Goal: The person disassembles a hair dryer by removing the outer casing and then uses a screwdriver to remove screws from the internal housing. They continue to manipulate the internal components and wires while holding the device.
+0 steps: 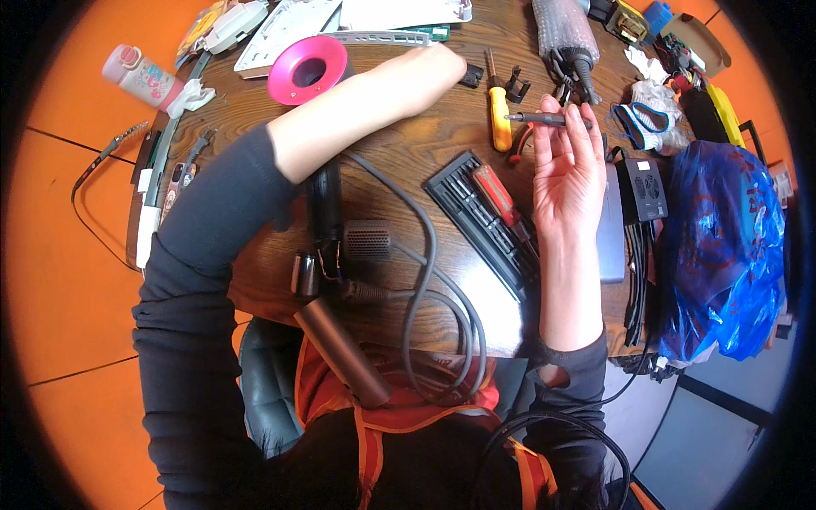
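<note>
My right hand (567, 183) is palm up at the right of the table, its fingers holding a slim dark precision screwdriver (542, 119). My left arm reaches across the table, and my left hand (435, 72) is beside a small black plastic part (472, 76); its fingers are hidden. Under the left forearm lies an opened hair dryer with a pink ring-shaped head (310, 71) and a black handle (325, 208). Wires show at the handle's lower end. Nearer me lie a grey perforated cover (368, 240) and a brown tube casing (344, 353) at the table's edge.
A black bit case (476, 225) bears a red-handled screwdriver (497, 194). Beyond are a yellow screwdriver (499, 119) and a bubble-wrapped item (565, 34). A grey cord (432, 255) loops over the front edge. A blue bag (722, 251) stands right, a soldering iron (115, 144) left.
</note>
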Motion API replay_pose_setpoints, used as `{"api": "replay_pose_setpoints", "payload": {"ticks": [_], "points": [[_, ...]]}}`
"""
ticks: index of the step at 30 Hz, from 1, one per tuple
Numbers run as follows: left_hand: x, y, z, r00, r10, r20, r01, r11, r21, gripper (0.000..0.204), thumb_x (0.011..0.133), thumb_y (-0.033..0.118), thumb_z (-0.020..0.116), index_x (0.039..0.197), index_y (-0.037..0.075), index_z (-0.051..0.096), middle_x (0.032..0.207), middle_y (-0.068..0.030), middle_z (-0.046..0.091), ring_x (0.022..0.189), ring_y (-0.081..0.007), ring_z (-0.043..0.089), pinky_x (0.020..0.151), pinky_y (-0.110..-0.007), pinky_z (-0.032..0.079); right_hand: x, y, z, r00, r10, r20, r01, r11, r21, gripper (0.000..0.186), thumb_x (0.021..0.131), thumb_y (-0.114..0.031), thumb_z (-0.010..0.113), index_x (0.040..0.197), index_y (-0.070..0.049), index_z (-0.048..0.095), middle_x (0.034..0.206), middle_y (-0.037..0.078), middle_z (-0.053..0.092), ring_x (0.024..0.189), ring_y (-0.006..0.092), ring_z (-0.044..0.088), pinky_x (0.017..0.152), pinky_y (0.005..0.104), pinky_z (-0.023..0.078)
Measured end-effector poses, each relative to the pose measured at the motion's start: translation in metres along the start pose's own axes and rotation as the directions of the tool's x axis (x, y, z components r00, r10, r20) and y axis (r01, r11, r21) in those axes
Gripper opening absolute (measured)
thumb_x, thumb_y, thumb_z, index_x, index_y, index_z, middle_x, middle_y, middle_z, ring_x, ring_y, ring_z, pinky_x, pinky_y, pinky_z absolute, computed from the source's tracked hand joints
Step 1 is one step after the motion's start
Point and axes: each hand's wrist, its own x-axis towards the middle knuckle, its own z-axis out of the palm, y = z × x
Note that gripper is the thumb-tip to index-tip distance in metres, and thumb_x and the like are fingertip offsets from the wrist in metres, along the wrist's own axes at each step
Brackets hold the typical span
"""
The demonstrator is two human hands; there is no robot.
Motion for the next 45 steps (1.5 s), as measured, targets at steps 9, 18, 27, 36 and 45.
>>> {"api": "replay_pose_setpoints", "payload": {"ticks": [9,18,27,36,45], "points": [[-0.078,0.048,-0.055,0.950,-0.260,0.172,0.207,0.112,-0.972,0.012,0.082,0.009,0.056,0.087,-0.001,0.057,0.078,-0.0044,0.059,0.067,-0.0072,0.055,0.063,-0.019,0.046,-0.008,-0.003,0.006,0.995,-0.054,0.082,0.060,0.995,-0.076,0.047,0.081,-0.003,0.059,0.118,-0.009,0.031,0.097,0.021,0.057,0.088,0.0236,0.061,0.071,0.0311,0.054],[-0.115,0.063,-0.040,0.939,-0.314,0.139,-0.002,-0.409,-0.912,0.010,0.085,0.006,0.051,0.091,0.001,0.056,0.086,-0.0112,0.059,0.079,-0.0172,0.058,0.069,-0.023,0.048,-0.041,-0.005,0.026,0.957,-0.188,0.220,0.209,0.975,-0.077,0.051,0.087,-0.008,0.050,0.130,-0.008,0.023,0.102,0.018,0.055,0.088,0.0217,0.060,0.069,0.0324,0.055],[-0.125,0.078,-0.034,0.939,-0.241,0.247,-0.060,-0.818,-0.572,0.009,0.090,0.013,0.046,0.087,0.006,0.051,0.110,-0.0199,0.055,0.102,-0.0283,0.056,0.082,-0.032,0.050,-0.069,0.003,0.035,0.893,-0.368,0.257,0.429,0.870,-0.242,0.044,0.084,-0.009,0.056,0.121,-0.013,0.032,0.092,0.015,0.060,0.076,0.0207,0.062,0.063,0.0326,0.056],[-0.126,0.080,-0.027,0.956,-0.199,0.215,-0.057,-0.846,-0.531,0.012,0.091,0.017,0.044,0.084,0.008,0.050,0.115,-0.0198,0.053,0.108,-0.0334,0.050,0.094,-0.049,0.039,-0.070,0.009,0.033,0.849,-0.421,0.318,0.503,0.829,-0.244,0.047,0.084,-0.008,0.056,0.123,-0.013,0.030,0.094,0.017,0.059,0.077,0.0227,0.063,0.066,0.0347,0.056],[-0.127,0.082,-0.027,0.950,-0.212,0.229,-0.062,-0.847,-0.528,0.011,0.090,0.017,0.045,0.084,0.009,0.050,0.115,-0.0196,0.053,0.109,-0.0332,0.050,0.095,-0.049,0.038,-0.072,0.008,0.029,0.792,-0.467,0.393,0.586,0.762,-0.276,0.048,0.084,-0.009,0.056,0.119,-0.015,0.024,0.096,0.018,0.058,0.081,0.0256,0.063,0.070,0.0402,0.055]]}}
